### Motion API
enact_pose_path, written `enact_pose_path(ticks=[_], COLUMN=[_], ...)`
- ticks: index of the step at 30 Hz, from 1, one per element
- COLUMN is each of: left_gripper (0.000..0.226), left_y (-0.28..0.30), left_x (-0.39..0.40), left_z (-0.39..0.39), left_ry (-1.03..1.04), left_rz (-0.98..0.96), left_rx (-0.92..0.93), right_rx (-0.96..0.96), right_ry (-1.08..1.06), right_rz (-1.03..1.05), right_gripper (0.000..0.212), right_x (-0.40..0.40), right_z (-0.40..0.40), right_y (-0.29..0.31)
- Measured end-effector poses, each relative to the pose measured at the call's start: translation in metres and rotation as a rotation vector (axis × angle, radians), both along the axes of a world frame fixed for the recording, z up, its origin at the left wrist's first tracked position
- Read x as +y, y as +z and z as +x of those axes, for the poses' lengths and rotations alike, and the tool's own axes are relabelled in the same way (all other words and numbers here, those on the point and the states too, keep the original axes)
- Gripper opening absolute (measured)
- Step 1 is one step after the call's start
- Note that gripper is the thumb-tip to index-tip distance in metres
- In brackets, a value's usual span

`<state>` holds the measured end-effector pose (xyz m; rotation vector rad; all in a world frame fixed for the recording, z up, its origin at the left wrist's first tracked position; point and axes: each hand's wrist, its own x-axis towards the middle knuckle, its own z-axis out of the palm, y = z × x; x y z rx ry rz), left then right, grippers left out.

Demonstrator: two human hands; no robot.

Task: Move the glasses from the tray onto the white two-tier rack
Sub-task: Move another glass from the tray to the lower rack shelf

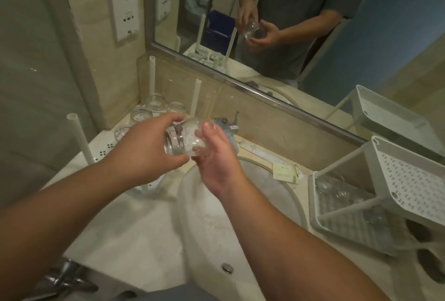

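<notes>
Glasses (pixel 154 110) stand clustered at the back left corner of the counter on the tray (pixel 103 152), a white perforated base with upright white posts, and one clear glass (pixel 186 139) is held in the air above the far rim of the sink (pixel 240 216), tilted on its side between both hands. The left hand (pixel 147 146) reaches in from the lower left with its forearm stretched forward, fingers curled over the top of the glass and thumb under it, gripping one end. The right hand (pixel 216 158) comes up from the lower right, palm turned inward and upward, thumb and fingers wrapped round the other end. On the right of the counter sits the white two-tier rack (pixel 385 192), its lower tier already carrying several clear glasses, its upper tier a perforated shelf. A mirror (pixel 301 24) behind the counter reflects the two hands round the glass.
</notes>
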<state>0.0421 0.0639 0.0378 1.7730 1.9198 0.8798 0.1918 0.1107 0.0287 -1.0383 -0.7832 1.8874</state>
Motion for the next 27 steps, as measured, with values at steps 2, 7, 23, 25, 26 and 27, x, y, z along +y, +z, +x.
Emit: enact_pose_path(ticks=[2,7,23,25,26,27], left_gripper=[0.088,0.099,0.080,0.079,0.079,0.079], left_y=[-0.001,-0.006,-0.025,-0.031,-0.034,-0.035], left_x=[-0.001,0.000,-0.004,-0.001,0.000,0.001], left_z=[0.002,0.011,0.044,0.051,0.055,0.059], left_ry=[-0.046,-0.059,-0.043,-0.071,-0.081,-0.088], left_rz=[0.001,-0.021,-0.008,-0.019,-0.025,-0.035], left_rx=[0.059,0.020,-0.398,-0.397,-0.396,-0.395], right_rx=[-0.078,-0.292,-0.670,-0.661,-0.650,-0.639], right_ry=[-0.027,-0.045,-0.051,-0.050,-0.046,-0.039], right_rz=[0.086,0.261,0.603,0.558,0.534,0.510], right_gripper=[0.056,0.070,0.090,0.089,0.088,0.086], right_x=[-0.001,-0.003,-0.023,-0.023,-0.023,-0.023], right_z=[0.001,0.001,0.031,0.041,0.047,0.053], right_y=[0.001,0.009,0.012,0.008,0.006,0.004])
